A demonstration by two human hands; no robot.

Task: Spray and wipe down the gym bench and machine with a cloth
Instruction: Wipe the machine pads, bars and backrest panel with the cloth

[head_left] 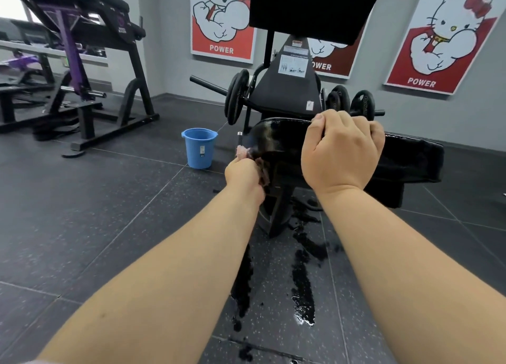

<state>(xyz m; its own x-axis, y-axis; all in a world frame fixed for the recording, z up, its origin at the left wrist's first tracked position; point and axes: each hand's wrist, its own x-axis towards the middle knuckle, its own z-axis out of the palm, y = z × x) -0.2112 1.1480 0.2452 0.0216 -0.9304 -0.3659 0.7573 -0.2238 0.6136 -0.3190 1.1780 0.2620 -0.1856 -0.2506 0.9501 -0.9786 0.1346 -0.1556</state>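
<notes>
Water lies nearest us, in dark streaks and small glinting puddles (302, 289) on the speckled grey rubber floor (109, 226), running back toward the foot of the machine. Above the wet patch our two bare forearms reach forward.

Our left hand (243, 173) has its grip closed on a bunched pinkish cloth (244, 152), pressed against the left end of the glossy black padded bench (276, 139). Our right hand (342, 150) has its grip curled over the far upper edge of the same pad, fingers wrapped down behind it, apparently steadying it.

We judge the cloth soft, limp and probably damp, so it is best held wadded in the palm as it is. The pad looks wet and shiny, so likely slick under the fingers; its rolled edge is the sure place to hold. How heavy the pad is we cannot tell.

Just beyond the left hand a round blue plastic bucket (199, 147) stands on the floor. Behind the bench rises the black machine's frame with its white instruction label (291, 65) and black weight plates (236, 98) on side pegs. No spray bottle is in view. Farther left stands a black and purple machine (74, 49); red and white cartoon posters (221, 18) reading POWER hang on the grey wall.
</notes>
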